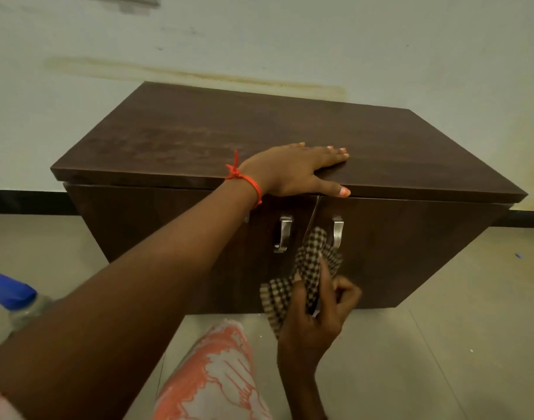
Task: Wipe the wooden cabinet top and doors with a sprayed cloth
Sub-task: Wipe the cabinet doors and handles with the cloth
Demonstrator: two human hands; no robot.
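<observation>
The left hand [293, 169] is laid open and flat on the cabinet top [199, 137]. The checked cloth [302, 274] is gripped by the right hand [317, 313] against the doors [411, 253], between the handles [283, 234]. Snagging on a handle is judged likely; the left door appears slightly ajar and may be pushed.

Both hands out, left high, right low.
Left hand [293, 169] flat, palm down, fingers spread, arm extended; right hand [315, 310] lower, fingers curled in a pinch.
</observation>
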